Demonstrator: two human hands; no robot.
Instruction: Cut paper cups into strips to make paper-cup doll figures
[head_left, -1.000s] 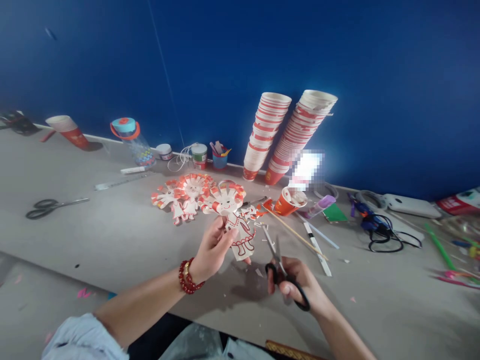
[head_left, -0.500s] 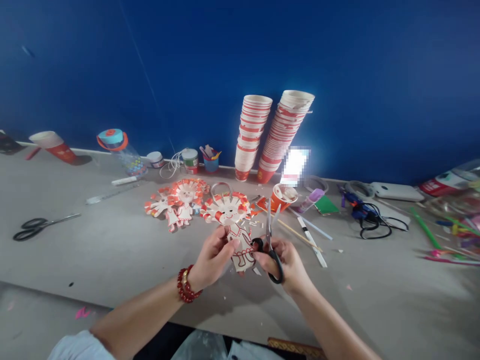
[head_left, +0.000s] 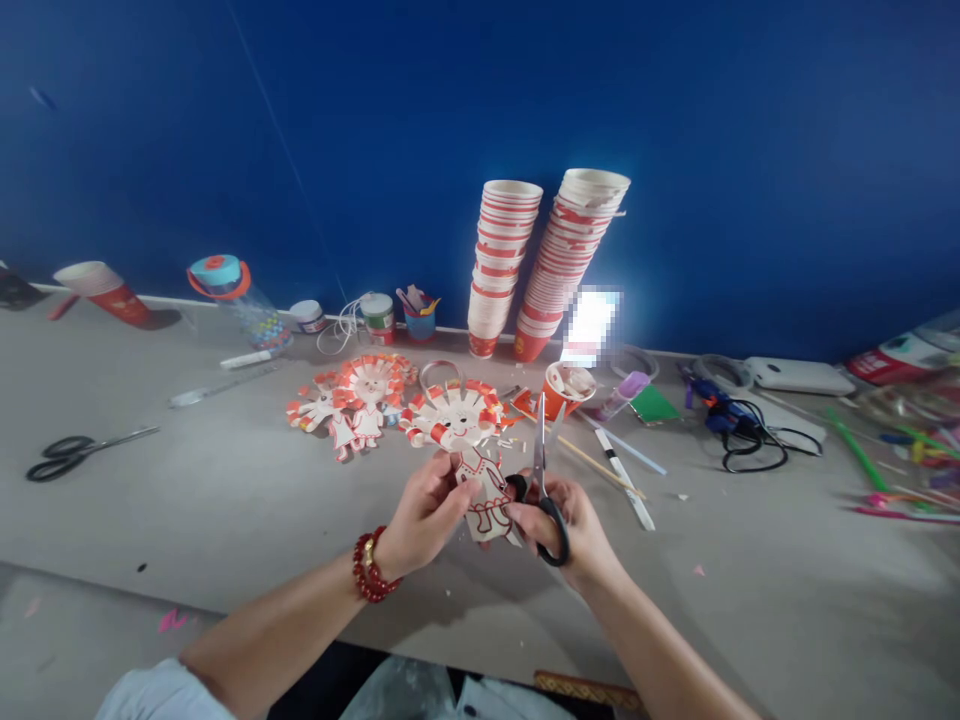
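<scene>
Over the grey table [head_left: 232, 480], the left hand [head_left: 420, 515] pinches a red-outlined white paper doll [head_left: 486, 476]; the right hand [head_left: 571, 525], gripping black-handled steel scissors [head_left: 540, 445] with parted blades, perhaps pinches its edge too: a careless tilt could nick the curled fringe [head_left: 422, 430]

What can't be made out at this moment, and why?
All in the head view:
- Left hand: some fingers hidden behind the paper figure.
- Paper figure: its back faces away from the camera.
- Right hand: part of its grip hidden by the scissors.
- Bright patch: content pixelated.
- Dark object: cut off by the left edge.
- Colorful strips: blurred, cut off by the right edge.
</scene>
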